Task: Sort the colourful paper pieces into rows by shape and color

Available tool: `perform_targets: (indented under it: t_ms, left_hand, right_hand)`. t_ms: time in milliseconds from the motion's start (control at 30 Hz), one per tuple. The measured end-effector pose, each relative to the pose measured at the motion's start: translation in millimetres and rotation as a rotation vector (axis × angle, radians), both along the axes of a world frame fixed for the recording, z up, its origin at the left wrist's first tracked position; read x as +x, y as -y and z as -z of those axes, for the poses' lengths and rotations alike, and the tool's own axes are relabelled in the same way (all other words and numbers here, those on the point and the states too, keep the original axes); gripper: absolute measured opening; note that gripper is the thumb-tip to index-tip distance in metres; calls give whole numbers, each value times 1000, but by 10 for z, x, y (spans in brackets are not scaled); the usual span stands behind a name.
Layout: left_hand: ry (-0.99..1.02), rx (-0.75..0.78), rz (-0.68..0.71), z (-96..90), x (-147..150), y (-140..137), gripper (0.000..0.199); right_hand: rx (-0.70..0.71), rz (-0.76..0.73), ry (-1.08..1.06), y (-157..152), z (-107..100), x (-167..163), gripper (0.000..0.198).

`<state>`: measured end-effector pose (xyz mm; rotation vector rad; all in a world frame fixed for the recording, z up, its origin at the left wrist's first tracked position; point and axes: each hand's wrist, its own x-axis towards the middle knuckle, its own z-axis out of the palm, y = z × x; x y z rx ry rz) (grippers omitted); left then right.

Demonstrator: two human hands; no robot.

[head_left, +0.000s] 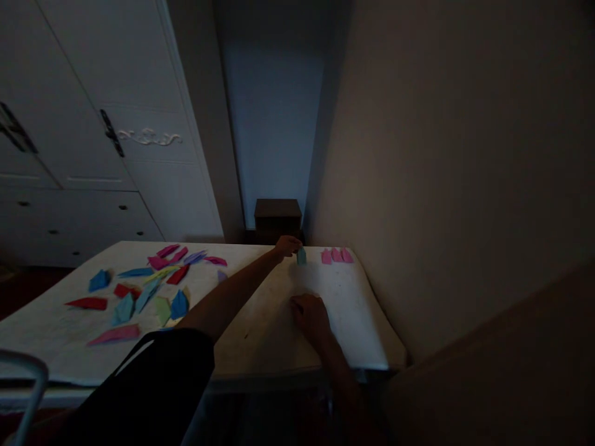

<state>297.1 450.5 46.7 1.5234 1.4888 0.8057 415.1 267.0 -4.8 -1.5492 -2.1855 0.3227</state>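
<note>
With my left arm stretched out, my left hand (288,246) pinches the edge of a small teal-green folded paper piece (301,256) near the far edge of the white table (274,322). Just right of it, a row of three pink folded paper pieces (336,255) lies along the same edge. My right hand (312,317) rests closer to me, low over the tabletop. Its fingers are curled together, and nothing shows in them. To the left, several folded papers in blue (180,305), red (88,303), pink (116,334) and pale green (162,310) lie scattered.
A plain wall (455,186) runs along the table's right side. White cabinets (116,161) stand behind on the left, and a dark brown box-like stand (277,214) sits beyond the far edge. A curved white rail (35,378) is at lower left.
</note>
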Motion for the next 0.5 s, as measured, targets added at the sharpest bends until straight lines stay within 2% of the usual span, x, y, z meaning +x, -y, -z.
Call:
perform_targets:
  t_ms: [133, 300, 400, 500]
  left_hand:
    - [-145, 54, 16, 217, 212, -257, 14]
    - [-279, 145, 48, 438, 343, -463, 15]
    - [-328, 186, 53, 506, 393, -531, 17]
    - [-366, 227, 77, 498, 431, -559, 20]
  right_hand:
    - [-2, -14, -11, -23, 55, 12, 24]
    - [6, -13, -14, -18, 86, 4, 25]
    - [-2, -6, 5, -5, 53, -11, 23]
    - [-6, -3, -11, 0, 29, -22, 21]
